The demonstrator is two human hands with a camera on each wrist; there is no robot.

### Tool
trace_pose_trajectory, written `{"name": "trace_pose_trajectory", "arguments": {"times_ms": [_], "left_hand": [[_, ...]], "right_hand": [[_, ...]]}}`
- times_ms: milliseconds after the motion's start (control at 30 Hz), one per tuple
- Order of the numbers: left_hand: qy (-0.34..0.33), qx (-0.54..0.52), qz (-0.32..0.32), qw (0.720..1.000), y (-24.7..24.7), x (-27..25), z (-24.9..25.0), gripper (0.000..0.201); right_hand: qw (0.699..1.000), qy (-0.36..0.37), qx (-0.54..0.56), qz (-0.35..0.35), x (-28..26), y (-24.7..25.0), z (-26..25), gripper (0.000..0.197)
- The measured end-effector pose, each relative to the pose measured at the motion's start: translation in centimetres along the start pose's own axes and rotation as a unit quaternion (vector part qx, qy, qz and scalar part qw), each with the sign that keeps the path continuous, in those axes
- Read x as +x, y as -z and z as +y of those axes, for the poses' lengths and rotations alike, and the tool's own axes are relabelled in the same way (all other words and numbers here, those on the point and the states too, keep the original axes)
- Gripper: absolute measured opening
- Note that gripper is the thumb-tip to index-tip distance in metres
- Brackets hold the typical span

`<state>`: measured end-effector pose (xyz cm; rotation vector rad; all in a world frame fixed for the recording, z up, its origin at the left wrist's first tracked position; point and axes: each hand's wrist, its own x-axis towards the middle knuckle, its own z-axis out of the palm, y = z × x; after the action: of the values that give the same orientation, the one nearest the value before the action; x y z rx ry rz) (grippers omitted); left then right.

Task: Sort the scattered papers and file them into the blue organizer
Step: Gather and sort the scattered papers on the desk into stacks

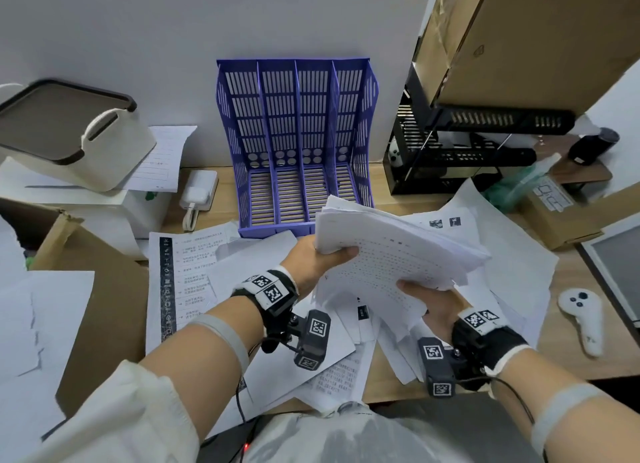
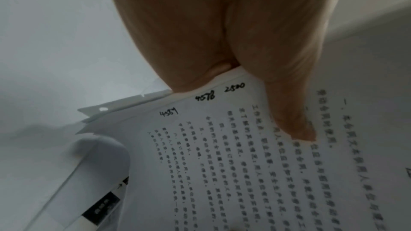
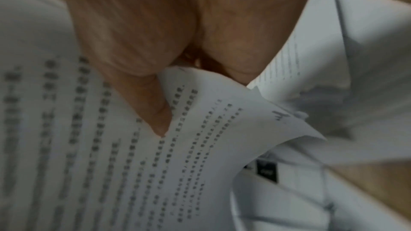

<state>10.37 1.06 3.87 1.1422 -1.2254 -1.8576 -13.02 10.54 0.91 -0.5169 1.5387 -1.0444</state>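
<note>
Our left hand [image 1: 311, 258] grips the paper stack's [image 1: 391, 254] left edge, our right hand [image 1: 434, 305] its near edge. The stack hangs above the counter [image 1: 221, 199], directly before the blue organizer's [image 1: 296, 143] 4 empty slots, left hand nearer.

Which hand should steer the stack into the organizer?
Left, probably. The left hand grips the paper stack at the edge nearest the blue organizer; the right hand holds the near edge.
</note>
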Motion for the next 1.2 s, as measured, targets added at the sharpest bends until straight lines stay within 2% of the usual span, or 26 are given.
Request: {"name": "trace_pose_trajectory", "arguments": {"times_ms": [33,100,133,200,267,333,433,500,600,800,900,933,1000,1100,1133,1200], "left_hand": [[0.009,-0.007,-0.005,1.0,0.1,0.1,-0.3,0.051],[0.026,0.011,-0.003,1.0,0.5,0.2,-1.0,0.054],[0.039,0.046,0.01,0.998,0.8,0.2,-1.5,0.055],[0.088,0.183,0.05,0.978,2.1,0.1,-2.9,0.059],[0.143,0.346,0.045,0.926,3.6,-0.2,-4.7,0.068],[0.186,0.455,0.006,0.871,4.5,0.0,-6.4,0.072],[0.219,0.553,-0.033,0.803,4.2,0.5,-7.4,0.081],[0.222,0.598,-0.047,0.768,3.4,1.0,-7.5,0.091],[0.225,0.629,-0.045,0.743,2.9,2.0,-7.2,0.1],[0.204,0.679,-0.001,0.705,4.0,3.8,-5.7,0.133],[0.224,0.701,0.014,0.677,4.3,4.4,-4.4,0.128],[0.23,0.7,0.021,0.676,4.4,4.4,-3.9,0.122],[0.215,0.681,0.041,0.699,4.8,4.1,-3.1,0.104],[0.118,0.655,0.083,0.741,5.2,2.8,-2.3,0.071],[0.075,0.63,0.092,0.768,5.1,2.2,-2.1,0.057],[-0.002,0.537,0.091,0.839,4.8,1.0,-1.5,0.032]], "right_hand": [[0.999,0.02,-0.04,0.001,-0.1,0.1,-0.1,0.11],[0.991,0.057,-0.121,0.026,-0.3,0.6,-0.5,0.075],[0.986,0.062,-0.143,0.056,-0.4,1.1,-0.7,0.055],[0.977,0.053,-0.156,0.133,-0.3,2.3,-0.9,0.038],[0.964,0.052,-0.168,0.198,-0.5,3.4,-1.4,0.036],[0.957,0.046,-0.183,0.218,-1.0,4.2,-1.6,0.036],[0.956,0.029,-0.194,0.22,-2.0,4.8,-1.5,0.037],[0.955,0.014,-0.194,0.223,-2.7,4.9,-1.2,0.039],[0.957,0.0,-0.19,0.219,-3.5,4.8,-0.7,0.039],[0.958,-0.017,-0.182,0.22,-3.9,5.4,0.0,0.042],[0.961,-0.017,-0.174,0.216,-4.0,5.4,0.0,0.042],[0.961,-0.017,-0.173,0.214,-4.0,5.3,0.0,0.041],[0.962,-0.018,-0.174,0.21,-3.9,5.0,-0.3,0.039],[0.962,-0.016,-0.182,0.201,-3.6,4.4,-0.5,0.038],[0.962,-0.014,-0.183,0.2,-3.4,4.3,-0.6,0.04],[0.963,-0.011,-0.181,0.199,-2.9,3.9,-0.9,0.043]]}}
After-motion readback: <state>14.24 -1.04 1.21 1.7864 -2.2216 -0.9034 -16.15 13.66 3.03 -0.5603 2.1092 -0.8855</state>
